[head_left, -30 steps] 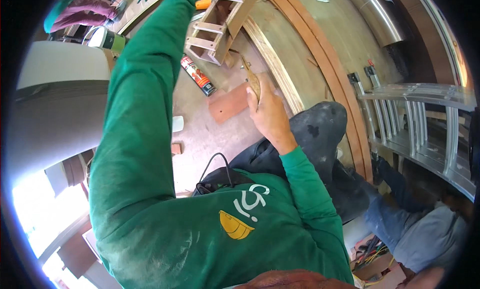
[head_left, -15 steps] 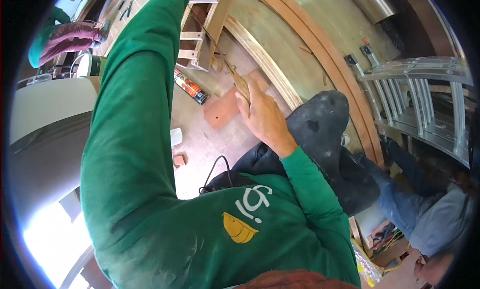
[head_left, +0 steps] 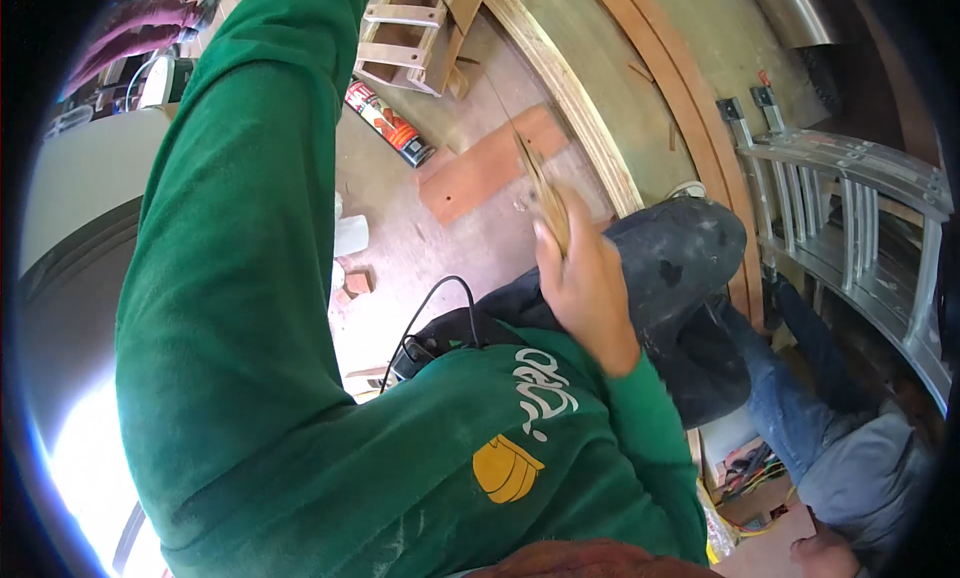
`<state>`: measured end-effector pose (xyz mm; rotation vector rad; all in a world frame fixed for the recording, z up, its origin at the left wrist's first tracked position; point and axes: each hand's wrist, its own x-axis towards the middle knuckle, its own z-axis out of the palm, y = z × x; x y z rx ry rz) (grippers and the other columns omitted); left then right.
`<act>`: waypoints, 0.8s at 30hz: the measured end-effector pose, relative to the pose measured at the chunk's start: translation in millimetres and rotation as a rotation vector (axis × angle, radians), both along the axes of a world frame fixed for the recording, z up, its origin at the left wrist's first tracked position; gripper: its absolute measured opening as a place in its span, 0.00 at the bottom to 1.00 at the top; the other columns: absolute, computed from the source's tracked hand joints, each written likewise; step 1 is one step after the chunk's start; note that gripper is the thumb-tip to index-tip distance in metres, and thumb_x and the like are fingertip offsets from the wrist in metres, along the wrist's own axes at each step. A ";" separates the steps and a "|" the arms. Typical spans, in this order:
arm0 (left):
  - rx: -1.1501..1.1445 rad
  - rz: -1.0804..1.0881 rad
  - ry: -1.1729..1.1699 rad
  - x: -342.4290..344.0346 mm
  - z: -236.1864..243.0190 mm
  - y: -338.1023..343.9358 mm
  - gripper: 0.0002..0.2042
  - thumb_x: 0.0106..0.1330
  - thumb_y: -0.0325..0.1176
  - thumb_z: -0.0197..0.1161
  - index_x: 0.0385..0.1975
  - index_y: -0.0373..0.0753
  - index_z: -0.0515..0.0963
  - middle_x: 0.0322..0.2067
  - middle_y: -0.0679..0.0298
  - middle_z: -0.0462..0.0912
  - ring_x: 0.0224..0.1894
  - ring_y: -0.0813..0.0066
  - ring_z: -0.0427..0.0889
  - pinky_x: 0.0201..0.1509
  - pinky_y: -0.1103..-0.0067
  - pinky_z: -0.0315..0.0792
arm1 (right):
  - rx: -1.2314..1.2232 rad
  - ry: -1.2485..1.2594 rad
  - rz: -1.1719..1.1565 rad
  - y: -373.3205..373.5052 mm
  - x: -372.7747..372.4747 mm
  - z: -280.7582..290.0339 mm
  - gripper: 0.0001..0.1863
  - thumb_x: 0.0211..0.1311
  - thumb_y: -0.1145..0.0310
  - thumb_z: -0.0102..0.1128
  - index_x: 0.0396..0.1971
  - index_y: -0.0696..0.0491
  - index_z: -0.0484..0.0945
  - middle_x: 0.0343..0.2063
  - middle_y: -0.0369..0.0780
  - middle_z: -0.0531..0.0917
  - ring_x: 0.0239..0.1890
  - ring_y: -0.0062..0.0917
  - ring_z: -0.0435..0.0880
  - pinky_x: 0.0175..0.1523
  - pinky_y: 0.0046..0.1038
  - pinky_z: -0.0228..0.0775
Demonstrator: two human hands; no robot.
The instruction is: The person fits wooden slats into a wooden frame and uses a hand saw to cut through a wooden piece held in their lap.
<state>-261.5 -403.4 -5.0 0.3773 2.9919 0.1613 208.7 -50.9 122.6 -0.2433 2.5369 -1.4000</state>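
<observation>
My right hand (head_left: 590,293), slightly blurred, is closed around the wooden handle of a handsaw (head_left: 550,213). The saw shows nearly edge-on, and its thin blade runs up and left toward a wooden frame with crosspieces (head_left: 402,54). I cannot tell whether the blade touches the frame. My left arm (head_left: 235,208), in a green sleeve, stretches to the top edge, where the hand is out of view. Below the saw a reddish-brown board (head_left: 470,183) lies on the floor, near a printed canister (head_left: 388,125).
A long pale timber (head_left: 570,93) and a curved brown wooden edge (head_left: 690,108) lie beyond my knee. To the right stands an aluminium ladder (head_left: 850,168). Another person's jeans-clad leg (head_left: 780,378) is at lower right. A white-topped surface (head_left: 85,193) is at left.
My right hand has drawn back toward my body with the saw, the blade sliding away from the wooden frame. The whole view has shifted a little.
</observation>
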 end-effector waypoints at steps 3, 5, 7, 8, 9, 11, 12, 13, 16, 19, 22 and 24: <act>-0.013 -0.021 0.014 -10.0 6.5 7.9 0.37 0.61 0.56 0.72 0.63 0.35 0.75 0.47 0.50 0.89 0.49 0.53 0.87 0.55 0.64 0.77 | 0.014 0.086 -0.002 -38.4 -62.4 -20.0 0.22 0.77 0.59 0.57 0.64 0.53 0.69 0.35 0.59 0.85 0.37 0.60 0.85 0.39 0.56 0.77; -0.020 -0.017 0.005 -8.1 3.7 6.6 0.36 0.62 0.56 0.72 0.62 0.35 0.75 0.47 0.50 0.89 0.49 0.53 0.87 0.54 0.64 0.77 | 0.012 0.112 -0.003 -45.3 -76.9 -26.3 0.23 0.77 0.58 0.57 0.64 0.53 0.70 0.34 0.59 0.85 0.37 0.60 0.85 0.40 0.56 0.76; -0.018 -0.028 0.011 -12.1 3.4 9.9 0.36 0.62 0.56 0.72 0.62 0.35 0.75 0.46 0.50 0.89 0.48 0.53 0.87 0.54 0.64 0.78 | 0.010 0.078 -0.005 -41.3 -70.1 -26.7 0.23 0.77 0.58 0.57 0.64 0.53 0.69 0.36 0.59 0.85 0.39 0.60 0.85 0.42 0.55 0.77; -0.012 -0.025 0.011 -12.2 1.8 8.8 0.35 0.62 0.56 0.72 0.61 0.35 0.75 0.46 0.50 0.89 0.48 0.53 0.87 0.54 0.64 0.78 | 0.012 0.030 0.000 -32.0 -51.0 -25.5 0.24 0.77 0.59 0.57 0.65 0.54 0.69 0.38 0.59 0.85 0.41 0.59 0.85 0.44 0.55 0.78; -0.013 -0.023 0.012 -13.7 1.1 7.4 0.35 0.62 0.56 0.72 0.61 0.35 0.76 0.46 0.51 0.89 0.48 0.53 0.87 0.54 0.64 0.78 | 0.012 -0.013 0.006 -20.8 -33.7 -22.5 0.24 0.76 0.60 0.58 0.66 0.54 0.69 0.40 0.59 0.86 0.43 0.59 0.86 0.46 0.54 0.79; -0.010 0.006 0.014 -8.6 -1.8 -7.0 0.34 0.62 0.56 0.71 0.60 0.36 0.76 0.46 0.51 0.89 0.48 0.54 0.88 0.53 0.64 0.78 | 0.003 -0.039 -0.020 9.7 15.6 -7.3 0.27 0.74 0.63 0.61 0.68 0.54 0.68 0.47 0.59 0.85 0.48 0.58 0.86 0.50 0.52 0.80; -0.010 0.013 0.014 -6.1 -2.9 -11.6 0.34 0.62 0.56 0.71 0.60 0.36 0.76 0.46 0.51 0.89 0.48 0.54 0.88 0.53 0.64 0.78 | 0.019 -0.053 -0.014 26.1 40.9 5.0 0.28 0.73 0.65 0.62 0.69 0.53 0.68 0.49 0.59 0.84 0.49 0.58 0.85 0.51 0.51 0.80; -0.005 0.010 0.015 -6.8 -3.8 -8.8 0.34 0.62 0.55 0.71 0.60 0.36 0.76 0.46 0.51 0.89 0.48 0.54 0.88 0.53 0.64 0.78 | 0.036 -0.066 -0.018 35.5 55.2 14.7 0.29 0.72 0.66 0.63 0.70 0.53 0.67 0.51 0.59 0.83 0.51 0.57 0.85 0.51 0.51 0.80; 0.000 0.020 0.011 -2.2 -7.1 -12.8 0.33 0.62 0.55 0.71 0.59 0.36 0.77 0.45 0.51 0.89 0.47 0.54 0.88 0.53 0.64 0.78 | 0.004 -0.039 -0.029 20.6 40.5 5.2 0.30 0.70 0.67 0.64 0.70 0.53 0.68 0.48 0.59 0.84 0.48 0.58 0.85 0.49 0.50 0.81; -0.004 -0.004 0.022 -13.5 -0.5 2.9 0.32 0.62 0.55 0.71 0.58 0.36 0.77 0.45 0.51 0.89 0.47 0.54 0.88 0.52 0.64 0.78 | 0.018 0.052 -0.005 -24.1 -35.2 -25.9 0.25 0.75 0.62 0.60 0.66 0.54 0.69 0.40 0.57 0.86 0.39 0.58 0.86 0.42 0.53 0.79; -0.017 -0.009 0.021 -16.9 3.8 5.8 0.31 0.62 0.55 0.71 0.58 0.36 0.78 0.45 0.52 0.90 0.46 0.54 0.88 0.52 0.64 0.78 | -0.003 0.146 -0.023 -48.0 -75.9 -40.2 0.24 0.76 0.59 0.58 0.65 0.54 0.70 0.38 0.58 0.85 0.39 0.59 0.85 0.41 0.55 0.77; -0.021 -0.010 0.018 -16.7 3.1 4.6 0.31 0.62 0.54 0.70 0.57 0.36 0.78 0.45 0.52 0.90 0.46 0.55 0.88 0.51 0.64 0.78 | -0.009 0.169 -0.022 -47.0 -74.0 -42.8 0.25 0.76 0.59 0.59 0.66 0.53 0.69 0.38 0.58 0.85 0.39 0.59 0.85 0.42 0.55 0.77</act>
